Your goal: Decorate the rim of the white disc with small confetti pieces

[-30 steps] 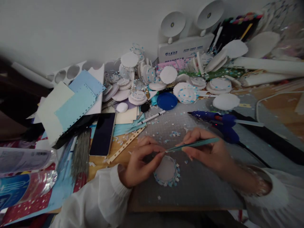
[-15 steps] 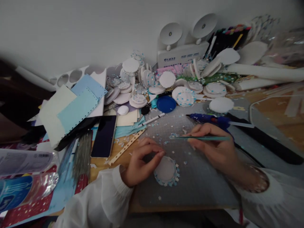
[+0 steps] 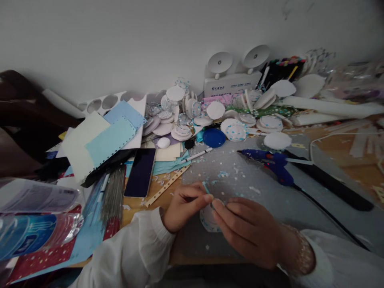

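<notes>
My left hand [image 3: 187,204] pinches a thin teal strip [image 3: 206,188] between thumb and forefinger, and its far end sticks up past the fingertips. Right up against it, my right hand [image 3: 249,228] has its thumb and fingers closed on the strip's near part, which is mostly hidden. Below both hands lies a round white disc [image 3: 207,224] edged with small blue and white star-like pieces, partly covered by my right hand. Loose blue and white bits [image 3: 223,174] are scattered on the grey cutting mat [image 3: 240,188] beyond.
A blue glue gun [image 3: 267,157] with its cord lies at right, beside a long black bar [image 3: 333,182]. Left are a phone [image 3: 140,173], paper sheets [image 3: 111,140], wire stems [image 3: 114,194] and a bottle [image 3: 39,232]. White discs [image 3: 180,132] and a blue lid [image 3: 214,137] sit behind.
My right hand has moved left and down from beside the glue gun, bringing the teal strip to my left hand, which now pinches it too. The view has shifted slightly.
</notes>
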A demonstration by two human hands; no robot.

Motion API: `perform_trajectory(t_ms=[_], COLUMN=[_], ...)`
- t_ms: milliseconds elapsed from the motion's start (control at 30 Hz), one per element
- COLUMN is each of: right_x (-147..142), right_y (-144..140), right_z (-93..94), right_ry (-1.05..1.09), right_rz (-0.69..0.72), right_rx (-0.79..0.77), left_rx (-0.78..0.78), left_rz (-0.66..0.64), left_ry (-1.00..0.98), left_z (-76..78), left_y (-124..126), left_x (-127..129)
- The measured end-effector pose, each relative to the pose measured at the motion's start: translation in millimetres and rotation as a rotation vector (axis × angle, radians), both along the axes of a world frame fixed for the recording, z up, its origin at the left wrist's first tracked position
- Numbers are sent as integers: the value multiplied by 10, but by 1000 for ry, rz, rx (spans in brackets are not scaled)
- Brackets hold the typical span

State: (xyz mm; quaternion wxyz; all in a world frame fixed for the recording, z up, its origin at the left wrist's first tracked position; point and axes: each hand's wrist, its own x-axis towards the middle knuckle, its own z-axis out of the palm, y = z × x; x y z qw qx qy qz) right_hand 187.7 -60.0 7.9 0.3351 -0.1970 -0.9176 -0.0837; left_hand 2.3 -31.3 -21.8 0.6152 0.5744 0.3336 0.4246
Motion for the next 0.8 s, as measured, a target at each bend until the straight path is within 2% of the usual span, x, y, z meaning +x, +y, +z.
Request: perform_trajectory(t_ms=[100,200,267,367,467,533,600,700,800], right_x=[3,111,251,546,852,990,1045,1011,963], right_y=[-6,-38,-70,-75,37,160,281,405,461], right_z=[-22,-58,-92,-202,-369,-446,-459,-394,-345], right_ry=[46,168,291,612,838,727,490,191,122], right_rz=[-43,-112,-277,-617,-840,-981,-1061,-1046,-1026], right_rx=[-29,-187,-297,-372,-439,-463,-492,-559,-568], left_rx=[-79,-129,-129,-84,-14,18,27,44,69], left_rz=[23,66,96,123,109,95,93,99,98], left_ry=[-21,-20,-11,-2,16,44,74,117,151], left_z=[-52,-84,-90,-81,-64,-55,-52,-55,-59], left_y=[-26,-21,0,31,37,29,20,13,14], left_x=[25,28,16,0,11,28,40,45,42])
